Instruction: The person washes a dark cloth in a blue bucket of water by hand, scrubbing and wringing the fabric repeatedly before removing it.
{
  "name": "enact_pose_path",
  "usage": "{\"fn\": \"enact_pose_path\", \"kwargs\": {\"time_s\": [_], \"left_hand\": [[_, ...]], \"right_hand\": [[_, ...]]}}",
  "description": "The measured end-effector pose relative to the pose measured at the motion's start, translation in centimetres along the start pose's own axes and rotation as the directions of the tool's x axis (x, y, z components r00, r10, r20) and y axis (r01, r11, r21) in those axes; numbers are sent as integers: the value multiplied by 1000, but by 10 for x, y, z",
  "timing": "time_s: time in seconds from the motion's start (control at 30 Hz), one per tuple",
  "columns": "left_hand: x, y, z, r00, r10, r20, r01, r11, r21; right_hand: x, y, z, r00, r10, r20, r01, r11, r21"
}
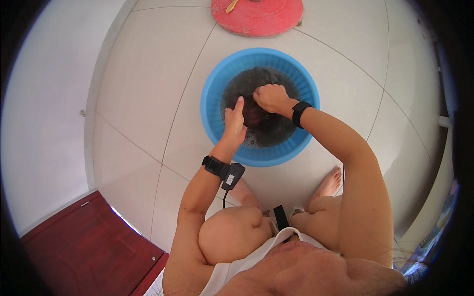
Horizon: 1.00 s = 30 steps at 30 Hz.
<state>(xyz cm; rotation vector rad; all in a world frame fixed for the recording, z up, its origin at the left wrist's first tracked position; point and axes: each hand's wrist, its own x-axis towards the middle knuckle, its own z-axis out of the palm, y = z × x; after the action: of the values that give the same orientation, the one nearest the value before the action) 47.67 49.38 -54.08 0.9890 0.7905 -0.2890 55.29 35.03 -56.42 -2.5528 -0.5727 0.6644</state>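
A round blue plastic basin (214, 137) stands on the floor before me, holding dark, murky water (276, 135) with some foam near its edge. Dark cloth (255, 114) with a reddish tint lies in the water between my hands; its outline is hard to make out. My right hand (272, 98) is closed in a fist on the dark cloth, knuckles up. At the left side of the basin, my left hand (235, 120) has its thumb stretched out over the cloth. Its other fingers are partly hidden, so its hold is unclear.
Beyond the basin sits a round red board or stool top (259, 18) with a wooden-handled brush or spoon (232, 6) on it. Pale tiles (140, 74) cover the floor. A dark red door (92, 240) is at lower left, beside a white wall (48, 111).
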Motion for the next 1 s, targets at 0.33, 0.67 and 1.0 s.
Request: {"fn": "enact_pose_path", "kwargs": {"time_s": [0.33, 0.67, 1.0], "left_hand": [[13, -5, -38, 987, -154, 45, 156, 986, -54], [3, -5, -27, 941, -223, 256, 260, 958, -120], [15, -25, -36, 948, -268, 171, 309, 904, -296]], "right_hand": [[4, 12, 17, 970, -51, 239, 37, 998, 59], [-50, -39, -6, 960, -266, 84, 161, 774, 612], [-56, -71, -19, 944, -329, 9, 296, 860, 416]]}}
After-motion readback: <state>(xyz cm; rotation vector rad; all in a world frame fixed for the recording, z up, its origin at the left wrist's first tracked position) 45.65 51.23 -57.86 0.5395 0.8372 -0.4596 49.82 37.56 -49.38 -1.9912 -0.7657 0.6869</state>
